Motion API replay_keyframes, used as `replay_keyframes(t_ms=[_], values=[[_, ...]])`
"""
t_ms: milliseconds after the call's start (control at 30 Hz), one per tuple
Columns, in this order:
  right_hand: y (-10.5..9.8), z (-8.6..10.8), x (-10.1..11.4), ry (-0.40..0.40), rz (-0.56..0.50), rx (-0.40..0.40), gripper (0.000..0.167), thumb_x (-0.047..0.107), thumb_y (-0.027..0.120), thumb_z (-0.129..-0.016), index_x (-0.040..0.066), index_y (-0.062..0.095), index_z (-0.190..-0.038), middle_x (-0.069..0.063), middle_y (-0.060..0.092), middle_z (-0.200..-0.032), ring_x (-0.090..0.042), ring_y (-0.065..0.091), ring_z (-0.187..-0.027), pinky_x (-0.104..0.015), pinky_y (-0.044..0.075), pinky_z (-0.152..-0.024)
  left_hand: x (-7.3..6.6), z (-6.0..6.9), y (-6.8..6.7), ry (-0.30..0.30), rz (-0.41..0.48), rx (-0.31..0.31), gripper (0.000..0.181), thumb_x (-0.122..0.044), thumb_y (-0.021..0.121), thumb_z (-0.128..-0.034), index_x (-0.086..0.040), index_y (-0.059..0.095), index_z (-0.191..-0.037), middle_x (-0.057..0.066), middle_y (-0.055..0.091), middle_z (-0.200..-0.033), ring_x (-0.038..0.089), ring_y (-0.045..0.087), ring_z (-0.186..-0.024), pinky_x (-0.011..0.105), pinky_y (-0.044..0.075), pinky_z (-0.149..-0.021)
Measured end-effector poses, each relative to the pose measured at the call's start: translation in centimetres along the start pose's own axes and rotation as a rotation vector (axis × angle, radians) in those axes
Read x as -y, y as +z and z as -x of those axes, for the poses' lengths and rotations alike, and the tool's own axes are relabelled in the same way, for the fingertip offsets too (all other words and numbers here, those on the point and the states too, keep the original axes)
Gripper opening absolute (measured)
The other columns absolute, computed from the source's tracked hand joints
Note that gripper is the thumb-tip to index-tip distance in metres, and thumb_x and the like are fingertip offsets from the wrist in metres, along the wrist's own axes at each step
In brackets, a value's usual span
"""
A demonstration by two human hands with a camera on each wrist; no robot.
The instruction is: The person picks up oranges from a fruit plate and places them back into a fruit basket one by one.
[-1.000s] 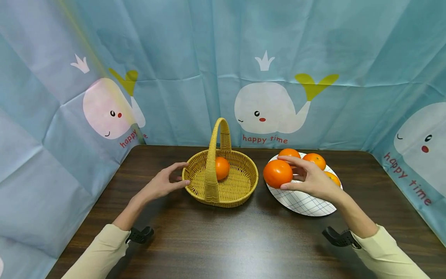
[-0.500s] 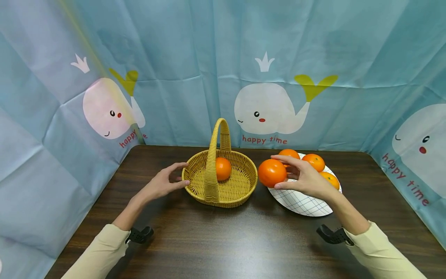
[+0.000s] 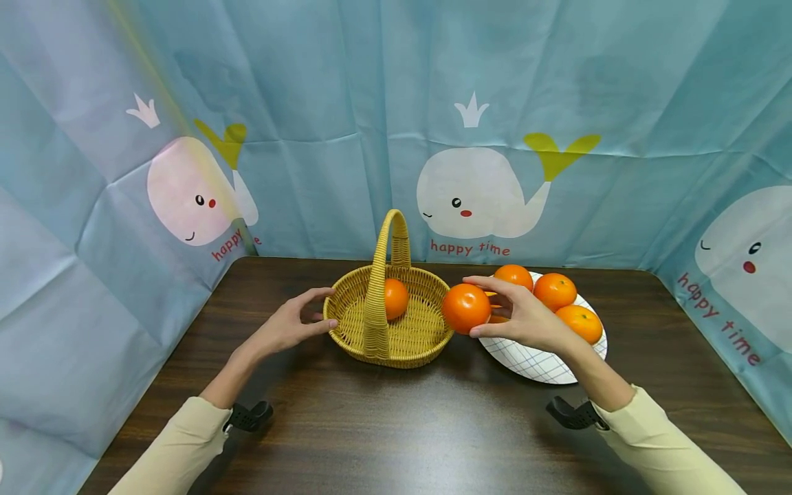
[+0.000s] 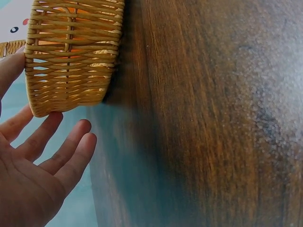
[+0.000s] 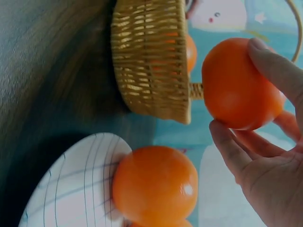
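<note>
A yellow wicker basket (image 3: 417, 350) with a tall arched handle stands at the table's middle, with one orange (image 3: 396, 298) inside. My left hand (image 3: 286, 330) touches the basket's left rim with thumb and fingertips; in the left wrist view its fingers (image 4: 71, 151) are spread and mostly straight. Between thumb and fingers, my right hand (image 3: 526, 317) holds another orange (image 3: 466, 309), near the basket's right rim. In the right wrist view this held orange (image 5: 241, 85) hangs above rim level, apart from the wicker basket (image 5: 151, 61).
To the right, a white checked plate (image 3: 532, 364) bears several oranges (image 3: 580, 324), some partly hidden behind my right hand. A blue curtain (image 3: 309, 137) with printed whales hangs behind the dark wooden table (image 3: 402, 433).
My right hand has carried its orange leftward from over the plate to the basket's right rim. More of the plate's oranges show now. The left hand and basket have stayed put.
</note>
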State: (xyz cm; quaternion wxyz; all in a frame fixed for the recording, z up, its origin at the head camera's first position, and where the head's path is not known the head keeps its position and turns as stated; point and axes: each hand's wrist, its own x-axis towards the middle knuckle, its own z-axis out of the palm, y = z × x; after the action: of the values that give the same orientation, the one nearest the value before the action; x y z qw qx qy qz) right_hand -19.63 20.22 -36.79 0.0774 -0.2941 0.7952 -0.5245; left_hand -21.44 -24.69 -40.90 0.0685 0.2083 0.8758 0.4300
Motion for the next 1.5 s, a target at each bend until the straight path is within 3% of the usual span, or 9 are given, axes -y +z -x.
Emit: replay_keyframes(t_ms=[133,467,633,800,967,1100,1233,1500], values=[[0.9,-0.6,-0.1,-0.013,0.022,0.002,0.078,0.016,0.09,-0.079,0.018,0.052,-0.148,-0.004,0.054,-0.142,-0.028,0.06,-0.12,-0.035,0.051,-0.096,0.0,0.0,0.0,0.0,-0.001,-0.001,0.066,-0.027,0.075,-0.0956,-0.004,0.045,-0.15,0.021,0.044,-0.151,0.041,0.062,-0.117,0.05,0.054,-0.091],[2.6,-2.1,-0.9,-0.094,0.072,-0.049,0.079,0.009,0.09,-0.078,0.005,0.051,-0.147,-0.008,0.056,-0.141,-0.03,0.06,-0.119,-0.047,0.051,-0.096,0.1,-0.1,0.0,-0.007,0.01,0.011,0.067,-0.028,0.074,-0.0961,-0.005,0.044,-0.151,0.021,0.043,-0.152,0.041,0.061,-0.118,0.049,0.055,-0.089],[3.1,-2.6,-1.0,-0.12,0.093,-0.091,0.079,0.011,0.091,-0.078,0.011,0.053,-0.147,-0.005,0.056,-0.142,-0.031,0.06,-0.118,-0.053,0.05,-0.093,0.1,-0.1,-0.1,-0.011,0.001,0.012,0.067,-0.028,0.074,-0.0961,-0.005,0.044,-0.151,0.021,0.043,-0.152,0.042,0.061,-0.118,0.049,0.054,-0.09],[3.8,-3.1,-1.5,-0.134,0.099,-0.097,0.081,0.01,0.092,-0.076,0.007,0.052,-0.147,-0.005,0.056,-0.141,-0.027,0.061,-0.114,-0.047,0.051,-0.094,0.2,-0.1,-0.1,-0.015,-0.008,0.013,0.068,-0.029,0.074,-0.0961,-0.005,0.043,-0.151,0.022,0.043,-0.152,0.041,0.061,-0.118,0.048,0.055,-0.088],[4.5,-3.4,-1.9,-0.151,0.082,-0.062,0.082,0.006,0.091,-0.075,0.005,0.051,-0.147,-0.007,0.053,-0.143,-0.025,0.058,-0.122,-0.036,0.046,-0.102,0.1,-0.1,-0.1,-0.018,-0.014,0.016,0.068,-0.03,0.074,-0.096,-0.005,0.043,-0.151,0.023,0.042,-0.152,0.041,0.061,-0.118,0.047,0.056,-0.087],[4.7,-3.4,-1.9,-0.136,0.14,-0.04,0.08,0.008,0.09,-0.077,0.007,0.051,-0.147,-0.007,0.052,-0.143,-0.023,0.055,-0.126,-0.033,0.045,-0.103,0.1,-0.1,-0.1,-0.017,-0.01,0.02,0.068,-0.03,0.074,-0.0961,-0.004,0.043,-0.151,0.024,0.042,-0.151,0.041,0.061,-0.118,0.047,0.056,-0.087],[4.8,-3.4,-1.9,-0.125,0.195,-0.025,0.08,0.012,0.091,-0.077,0.006,0.052,-0.147,-0.007,0.053,-0.142,-0.023,0.054,-0.126,-0.034,0.045,-0.103,0.0,0.0,-0.1,-0.022,-0.009,0.023,0.069,-0.03,0.074,-0.0961,-0.004,0.043,-0.151,0.024,0.042,-0.152,0.041,0.061,-0.118,0.047,0.056,-0.087],[4.2,-2.9,-2.1,-0.164,0.138,-0.021,0.062,0.005,0.086,-0.082,-0.003,0.059,-0.136,-0.019,0.059,-0.134,-0.039,0.056,-0.123,-0.044,0.047,-0.102,-0.1,0.1,-0.1,-0.019,-0.009,0.019,0.069,-0.03,0.074,-0.0962,-0.005,0.043,-0.152,0.023,0.042,-0.152,0.041,0.061,-0.118,0.048,0.055,-0.088]])
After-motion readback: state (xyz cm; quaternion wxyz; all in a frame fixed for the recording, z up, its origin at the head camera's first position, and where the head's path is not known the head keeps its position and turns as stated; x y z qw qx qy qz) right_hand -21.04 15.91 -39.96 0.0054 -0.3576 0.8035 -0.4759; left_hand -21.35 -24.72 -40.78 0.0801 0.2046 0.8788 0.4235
